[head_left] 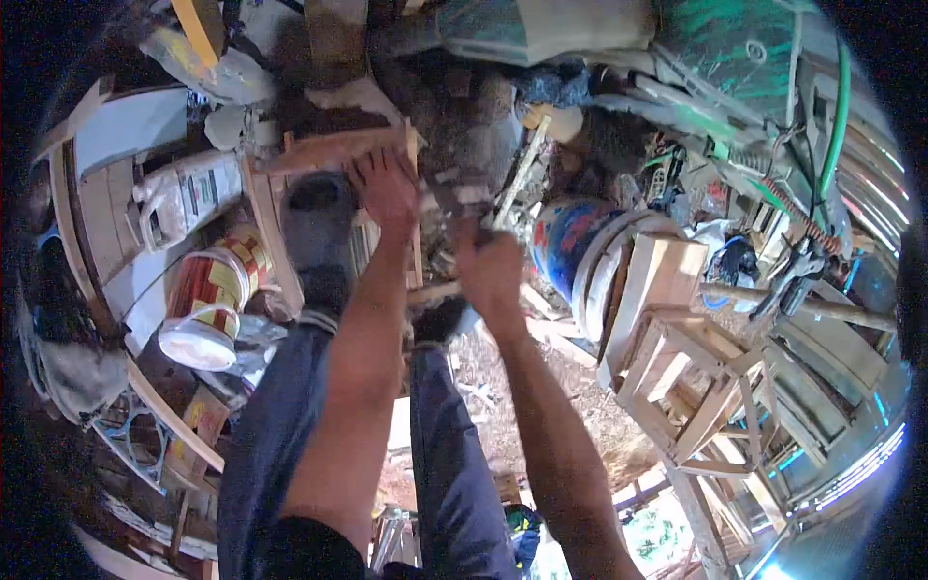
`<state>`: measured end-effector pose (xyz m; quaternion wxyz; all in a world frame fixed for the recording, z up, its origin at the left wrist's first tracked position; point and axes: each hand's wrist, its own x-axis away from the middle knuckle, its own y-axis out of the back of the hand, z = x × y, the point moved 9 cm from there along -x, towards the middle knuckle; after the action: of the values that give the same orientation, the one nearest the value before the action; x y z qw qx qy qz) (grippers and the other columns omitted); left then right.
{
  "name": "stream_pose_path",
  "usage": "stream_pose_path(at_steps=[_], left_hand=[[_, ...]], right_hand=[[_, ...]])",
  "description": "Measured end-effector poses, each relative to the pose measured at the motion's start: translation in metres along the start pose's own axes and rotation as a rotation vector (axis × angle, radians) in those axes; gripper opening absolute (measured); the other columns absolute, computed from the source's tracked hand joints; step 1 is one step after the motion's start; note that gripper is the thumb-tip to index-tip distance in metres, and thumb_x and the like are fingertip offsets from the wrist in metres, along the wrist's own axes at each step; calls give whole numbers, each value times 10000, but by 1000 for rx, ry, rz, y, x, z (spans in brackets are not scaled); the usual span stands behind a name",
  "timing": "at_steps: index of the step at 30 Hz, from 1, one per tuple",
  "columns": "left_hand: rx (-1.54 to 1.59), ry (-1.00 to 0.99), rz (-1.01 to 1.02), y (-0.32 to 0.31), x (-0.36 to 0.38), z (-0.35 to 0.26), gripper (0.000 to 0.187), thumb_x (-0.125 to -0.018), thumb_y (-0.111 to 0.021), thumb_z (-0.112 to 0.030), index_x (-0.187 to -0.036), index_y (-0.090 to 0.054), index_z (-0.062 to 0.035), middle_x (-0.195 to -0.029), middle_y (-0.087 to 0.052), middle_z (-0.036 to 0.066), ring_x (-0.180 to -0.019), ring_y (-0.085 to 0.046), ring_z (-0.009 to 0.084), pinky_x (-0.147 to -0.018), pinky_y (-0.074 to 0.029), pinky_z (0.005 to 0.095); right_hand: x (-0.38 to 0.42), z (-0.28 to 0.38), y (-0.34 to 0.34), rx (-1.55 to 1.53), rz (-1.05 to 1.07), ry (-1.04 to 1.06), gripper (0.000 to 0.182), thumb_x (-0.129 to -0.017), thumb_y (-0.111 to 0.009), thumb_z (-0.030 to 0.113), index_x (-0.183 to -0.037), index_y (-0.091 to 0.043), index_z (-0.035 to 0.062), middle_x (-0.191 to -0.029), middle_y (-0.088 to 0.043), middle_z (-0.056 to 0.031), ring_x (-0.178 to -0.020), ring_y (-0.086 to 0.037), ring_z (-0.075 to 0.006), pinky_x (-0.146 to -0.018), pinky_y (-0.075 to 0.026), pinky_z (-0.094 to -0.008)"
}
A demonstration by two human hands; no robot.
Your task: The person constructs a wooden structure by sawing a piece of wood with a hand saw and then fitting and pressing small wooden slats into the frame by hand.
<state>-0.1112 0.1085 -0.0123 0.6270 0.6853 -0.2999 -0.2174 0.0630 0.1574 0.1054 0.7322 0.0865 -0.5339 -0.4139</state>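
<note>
wooden frame (pixel 324 153) left, bucket (pixel 564 242) right, room between

A rectangular brown wooden frame (pixel 272 235) lies between a cylindrical red-and-yellow plastic bucket (pixel 215 292), left, and a round blue drum (pixel 563 253), right; behind the bucket lies a boxy white plastic jug (pixel 198 196).

Wood scraps (pixel 523 172) litter the brown floor (pixel 590 416).

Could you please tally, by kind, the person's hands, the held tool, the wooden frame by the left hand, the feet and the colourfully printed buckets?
Hands: 2, left hand and right hand
Tool, motion-blurred: 1
Wooden frame: 1
Feet: 2, left foot and right foot
Buckets: 2, red-and-yellow bucket and blue-and-red bucket
Total: 8
</note>
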Motion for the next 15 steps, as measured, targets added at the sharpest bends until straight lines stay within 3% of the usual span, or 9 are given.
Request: stream_pose_path(at_steps=[3,4,6,8,10,12,15], left_hand=[[-21,-30,-92,7,7,-3,327,-914,-402,-245,-1090,-564,-22,-1137,-514,160,-1127,-440,314,-1089,-198,491],[-16,-67,-130,11,4,-5,316,-910,-408,-238,-1090,-559,-27,-1142,-509,154,-1125,-440,309,-1089,-200,486],[-50,-64,-63,5,8,-2,304,-905,-414,-224,-1106,-558,-47,-1157,-509,138,-1141,-431,308,-1097,-187,479],[-32,-29,-64,9,4,-2,312,-899,-418,-211,-1121,-562,-45,-1173,-521,125,-1160,-425,301,-1098,-189,476],[-99,-98,-150,-1,7,0,305,-896,-419,-202,-1107,-567,-40,-1159,-532,126,-1157,-427,300,-1089,-201,477],[-180,-172,-233,-5,9,0,298,-892,-421,-193,-1094,-573,-35,-1144,-543,126,-1154,-429,298,-1081,-214,478],[-161,-166,-266,5,16,1,291,-888,-427,-186,-1092,-561,-27,-1141,-545,133,-1136,-439,302,-1069,-233,474]], right_hand=[[0,-37,10,-65,162,-36,470,-901,-505,370,-824,-654,-69,-689,-643,-226,-626,-646,-343,-619,-504,-432],[2,-53,-2,-109,-44,132,417,-904,-513,343,-868,-667,-43,-700,-649,-215,-623,-652,-339,-596,-504,-417],[31,-75,-19,-179,-230,250,518,-929,-485,397,-764,-639,-69,-552,-571,-177,-465,-553,-224,-488,-419,-391],[46,-105,-60,-235,-207,370,438,-930,-500,328,-769,-621,-61,-509,-520,-175,-458,-530,-264,-505,-429,-406],[34,-156,-114,-345,-230,356,349,-924,-515,258,-770,-604,-42,-485,-492,-147,-457,-519,-280,-506,-432,-399],[29,-162,-132,-274,-467,741,378,-938,-486,271,-738,-585,-35,-507,-504,-136,-467,-516,-250,-501,-425,-366],[16,-179,-119,-347,-282,587,458,-962,-445,314,-662,-510,-26,-531,-487,-109,-493,-491,-165,-480,-382,-327]])
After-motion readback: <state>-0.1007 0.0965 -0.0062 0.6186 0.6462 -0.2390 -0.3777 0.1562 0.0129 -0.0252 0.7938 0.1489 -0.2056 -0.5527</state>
